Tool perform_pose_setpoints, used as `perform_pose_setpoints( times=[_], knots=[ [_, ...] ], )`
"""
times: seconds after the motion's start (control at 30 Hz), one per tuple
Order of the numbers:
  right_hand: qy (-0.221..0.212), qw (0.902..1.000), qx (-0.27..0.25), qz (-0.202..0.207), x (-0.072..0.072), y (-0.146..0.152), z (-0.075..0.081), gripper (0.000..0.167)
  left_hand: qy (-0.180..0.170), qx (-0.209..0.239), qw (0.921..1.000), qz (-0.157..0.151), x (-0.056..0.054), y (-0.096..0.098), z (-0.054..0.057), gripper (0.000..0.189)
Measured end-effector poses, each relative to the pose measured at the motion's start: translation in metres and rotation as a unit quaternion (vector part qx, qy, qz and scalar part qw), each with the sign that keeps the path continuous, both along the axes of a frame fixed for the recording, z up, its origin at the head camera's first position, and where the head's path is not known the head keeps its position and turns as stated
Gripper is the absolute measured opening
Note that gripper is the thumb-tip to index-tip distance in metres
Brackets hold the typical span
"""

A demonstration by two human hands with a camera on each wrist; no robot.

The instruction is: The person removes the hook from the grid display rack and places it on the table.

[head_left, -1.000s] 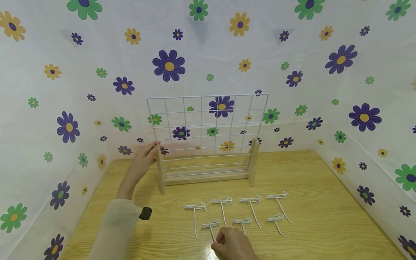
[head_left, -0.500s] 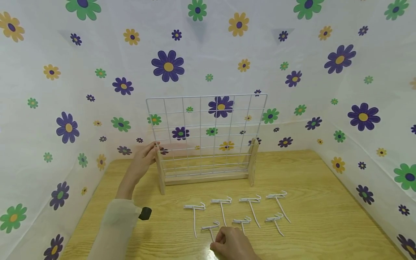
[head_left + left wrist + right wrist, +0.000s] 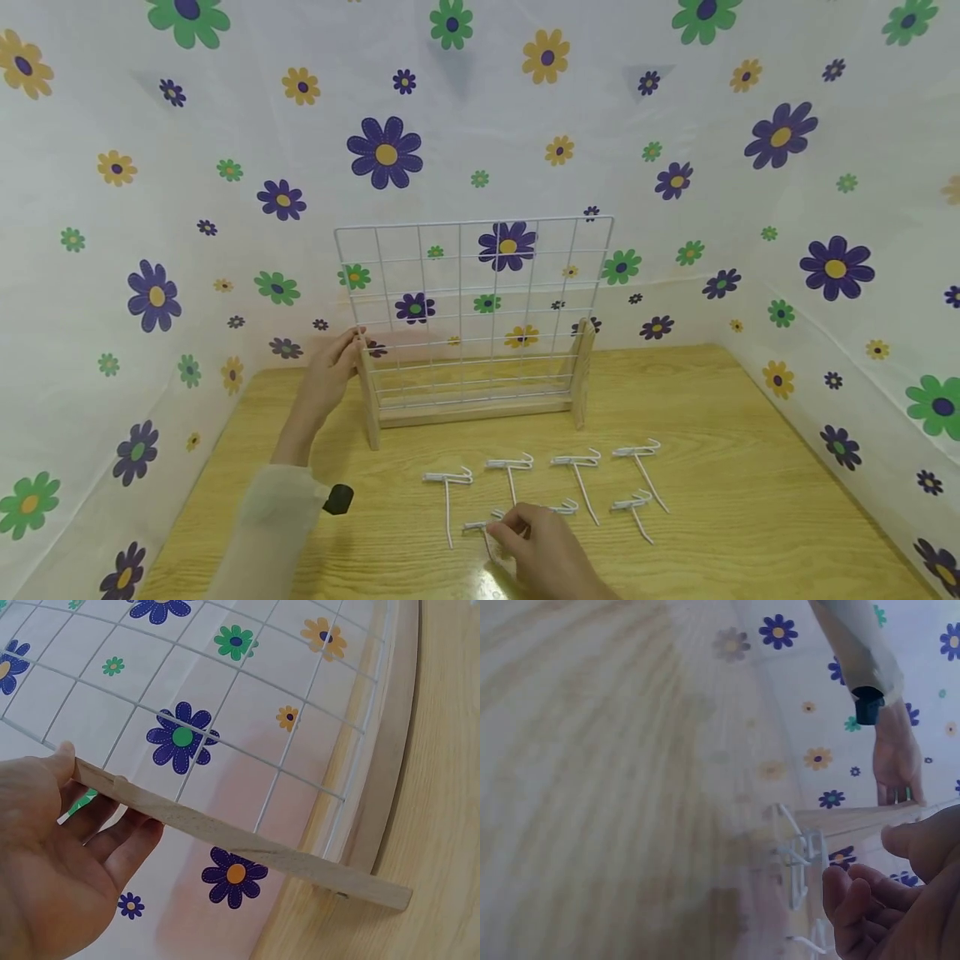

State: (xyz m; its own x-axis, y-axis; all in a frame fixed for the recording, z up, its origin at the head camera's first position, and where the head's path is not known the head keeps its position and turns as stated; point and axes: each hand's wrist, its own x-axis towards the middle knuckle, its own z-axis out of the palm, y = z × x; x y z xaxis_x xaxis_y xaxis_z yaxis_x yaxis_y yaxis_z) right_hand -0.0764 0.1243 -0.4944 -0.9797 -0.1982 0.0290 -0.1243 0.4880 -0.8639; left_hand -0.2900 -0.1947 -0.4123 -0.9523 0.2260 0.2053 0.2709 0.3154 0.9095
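A white wire grid panel (image 3: 460, 317) stands upright in a wooden base (image 3: 476, 412). My left hand (image 3: 326, 375) grips the top of its left wooden post (image 3: 247, 838), thumb on the near side and fingers reaching behind. Several white metal display hooks lie on the table before the rack in two rows. My right hand (image 3: 551, 554) is over the front row, its thumb tip close by the left hook (image 3: 474, 527). In the right wrist view a gap shows between thumb and loosely bent fingers (image 3: 851, 907). That hand partly hides the middle front hook (image 3: 567, 507).
The back row of hooks includes a left one (image 3: 447, 492) and a far right one (image 3: 637, 452). Another hook (image 3: 632, 504) lies right of my right hand. Flowered white sheeting (image 3: 480, 108) encloses the wooden table (image 3: 697, 433) at the back and sides.
My right hand has moved slightly up and forward over the front hooks, its fingers loosening and covering more of the middle one. The left front hook shifted slightly earlier. My left hand stays on the post.
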Motion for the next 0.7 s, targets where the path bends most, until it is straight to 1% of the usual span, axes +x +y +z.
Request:
perform_pose_setpoints(
  times=[0.17,0.33,0.47,0.57,0.7],
  knots=[
    [0.04,0.999,-0.011,-0.017,-0.008,0.005,0.017,0.035,0.001,0.023,0.9995,0.02,0.004,0.003,-0.004,0.053],
    [0.064,0.9968,-0.021,-0.042,-0.016,0.011,0.034,0.035,0.001,0.02,0.9991,0.037,0.009,0.003,-0.007,0.059],
    [0.06,0.9955,-0.025,-0.069,-0.023,0.017,0.047,0.035,0.005,-0.005,0.9983,0.058,0.016,0.003,-0.007,0.06],
    [0.061,0.9936,-0.036,-0.088,-0.028,0.022,0.057,0.033,0.009,-0.028,0.9968,0.074,0.024,0.003,-0.005,0.058],
    [0.075,0.9914,-0.052,-0.094,-0.034,0.03,0.066,0.031,0.014,-0.063,0.9944,0.084,0.034,0.002,-0.003,0.058]
  ],
)
